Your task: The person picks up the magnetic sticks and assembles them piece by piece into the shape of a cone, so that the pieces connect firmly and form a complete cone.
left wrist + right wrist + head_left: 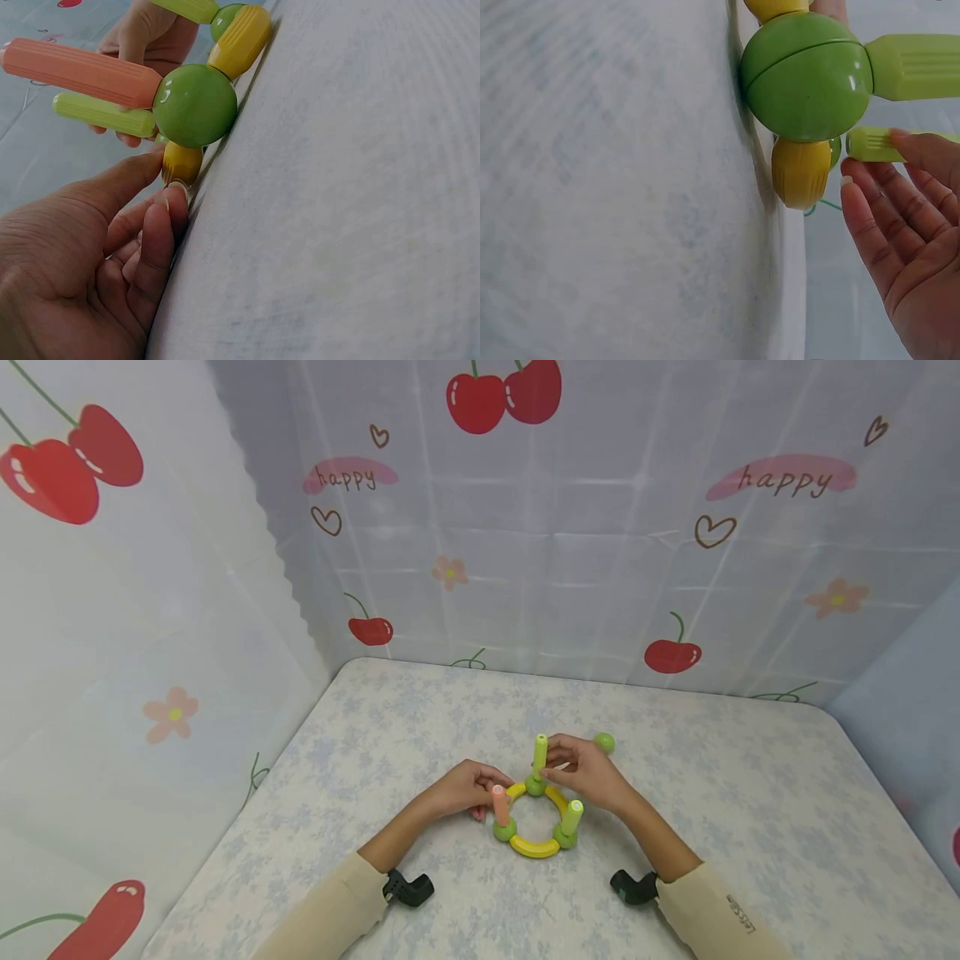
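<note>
A ring of curved yellow rods (534, 847) joined by green balls (504, 830) lies on the table. An orange rod (500, 805) rises from the left ball, and a light green rod (572, 818) from the right one. My left hand (467, 788) pinches the yellow rod (182, 161) on the ring's far left between thumb and fingers. At the far ball (535, 786), my right hand (588, 770) holds another light green rod (540, 755) upright, thumb against its lower part. Whether that rod is seated in the ball I cannot tell.
A loose green ball (604, 742) lies just behind my right hand. The patterned table (405, 718) ends at the back against a printed curtain (525, 610). Each forearm wears a black wrist device (408, 888).
</note>
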Demonstrator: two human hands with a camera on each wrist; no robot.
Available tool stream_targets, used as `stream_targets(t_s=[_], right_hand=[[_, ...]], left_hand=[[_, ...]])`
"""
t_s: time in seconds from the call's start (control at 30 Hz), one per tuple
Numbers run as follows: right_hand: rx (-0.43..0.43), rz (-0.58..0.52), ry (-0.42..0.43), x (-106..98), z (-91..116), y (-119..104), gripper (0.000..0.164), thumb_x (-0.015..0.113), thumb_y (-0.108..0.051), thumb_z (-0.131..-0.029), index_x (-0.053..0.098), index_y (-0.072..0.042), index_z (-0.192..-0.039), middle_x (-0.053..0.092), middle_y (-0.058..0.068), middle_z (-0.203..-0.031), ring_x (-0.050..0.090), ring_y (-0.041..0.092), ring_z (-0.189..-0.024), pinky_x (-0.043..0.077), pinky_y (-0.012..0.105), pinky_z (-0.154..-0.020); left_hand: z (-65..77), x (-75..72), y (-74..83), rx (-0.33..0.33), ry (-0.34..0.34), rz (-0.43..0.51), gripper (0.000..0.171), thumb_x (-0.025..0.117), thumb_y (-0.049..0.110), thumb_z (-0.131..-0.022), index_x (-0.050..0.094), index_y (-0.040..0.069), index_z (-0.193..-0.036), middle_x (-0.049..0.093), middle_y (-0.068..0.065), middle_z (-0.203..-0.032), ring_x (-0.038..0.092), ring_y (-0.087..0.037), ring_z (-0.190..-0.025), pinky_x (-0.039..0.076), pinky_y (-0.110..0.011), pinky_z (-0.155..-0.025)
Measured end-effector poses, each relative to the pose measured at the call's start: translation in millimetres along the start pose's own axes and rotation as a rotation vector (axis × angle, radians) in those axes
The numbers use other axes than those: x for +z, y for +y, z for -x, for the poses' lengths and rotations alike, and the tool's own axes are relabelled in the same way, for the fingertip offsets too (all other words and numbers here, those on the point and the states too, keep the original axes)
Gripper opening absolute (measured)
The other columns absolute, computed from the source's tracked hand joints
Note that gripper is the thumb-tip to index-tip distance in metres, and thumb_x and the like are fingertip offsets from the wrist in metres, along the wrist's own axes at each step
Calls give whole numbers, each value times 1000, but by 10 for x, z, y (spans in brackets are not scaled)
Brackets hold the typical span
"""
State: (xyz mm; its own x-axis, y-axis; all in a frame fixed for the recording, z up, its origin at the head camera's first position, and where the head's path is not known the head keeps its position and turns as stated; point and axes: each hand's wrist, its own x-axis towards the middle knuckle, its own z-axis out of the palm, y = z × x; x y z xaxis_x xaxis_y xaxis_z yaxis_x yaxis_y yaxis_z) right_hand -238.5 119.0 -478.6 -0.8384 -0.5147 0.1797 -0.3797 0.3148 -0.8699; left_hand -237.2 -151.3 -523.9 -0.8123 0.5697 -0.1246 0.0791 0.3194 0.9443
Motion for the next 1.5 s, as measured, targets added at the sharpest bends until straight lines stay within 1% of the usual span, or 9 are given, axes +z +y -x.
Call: stream_targets(t_s=[0.13,0.3,0.5,0.6,0.8,0.97,1.13,1.33,1.5], right_hand=[[2,21,-4,19,1,16,23,75,-7,-93,69,-6,-115,73,9,-106,70,28,-101,58,30,-76],[-15,14,-17,18,4,24,22,74,-5,-93,69,-4,-114,73,13,-107,70,33,-103,59,36,-76],[-12,87,-40,-82,-2,37,31,77,-10,-92,69,-7,-122,73,6,-109,69,27,-103,58,34,-79],[-6,134,2,-179,16,40,33,77,-10,-91,70,-10,-123,73,6,-110,70,25,-102,58,35,-80],[5,217,104,-401,61,70,31,76,-6,-91,70,-4,-122,73,13,-113,69,28,-103,58,44,-85],[-2,286,189,-590,79,177,30,77,-4,-90,71,-2,-119,73,12,-113,70,31,-102,59,47,-85],[46,357,247,-719,117,279,32,79,-5,-88,71,-2,-119,72,16,-116,66,35,-106,56,54,-88],[107,480,207,-776,155,379,34,77,-6,-89,70,0,-122,69,19,-122,63,39,-109,53,57,-90],[131,492,146,-793,168,418,32,75,-2,-90,71,-1,-121,69,17,-121,66,36,-102,56,52,-84]], left_hand=[[-4,3,-15,-4,0,-2,27,67,7,-98,71,2,-124,67,-5,-69,59,-14,-47,52,-27,-46],[3,5,-10,-6,0,-7,27,67,7,-98,71,2,-124,68,-5,-70,59,-14,-47,52,-27,-47],[9,-1,3,-6,2,-6,28,67,7,-98,71,3,-124,69,-6,-71,58,-13,-48,53,-27,-47],[14,-1,1,-7,3,-7,28,66,6,-97,71,3,-125,69,-5,-72,58,-13,-48,52,-26,-48],[23,16,-7,-9,8,3,29,66,5,-97,71,3,-125,71,-6,-77,58,-12,-49,52,-25,-48],[22,14,6,-13,9,-2,29,64,4,-97,71,4,-125,72,-6,-78,58,-12,-49,51,-24,-47],[21,15,7,-15,2,4,29,64,5,-97,71,5,-125,71,-6,-76,58,-13,-49,51,-25,-47],[24,3,0,-11,2,15,28,65,5,-97,72,6,-124,69,-7,-73,58,-14,-48,52,-26,-47],[23,-2,9,-9,-8,20,30,65,4,-96,71,3,-125,68,-6,-72,57,-13,-49,51,-26,-48]])
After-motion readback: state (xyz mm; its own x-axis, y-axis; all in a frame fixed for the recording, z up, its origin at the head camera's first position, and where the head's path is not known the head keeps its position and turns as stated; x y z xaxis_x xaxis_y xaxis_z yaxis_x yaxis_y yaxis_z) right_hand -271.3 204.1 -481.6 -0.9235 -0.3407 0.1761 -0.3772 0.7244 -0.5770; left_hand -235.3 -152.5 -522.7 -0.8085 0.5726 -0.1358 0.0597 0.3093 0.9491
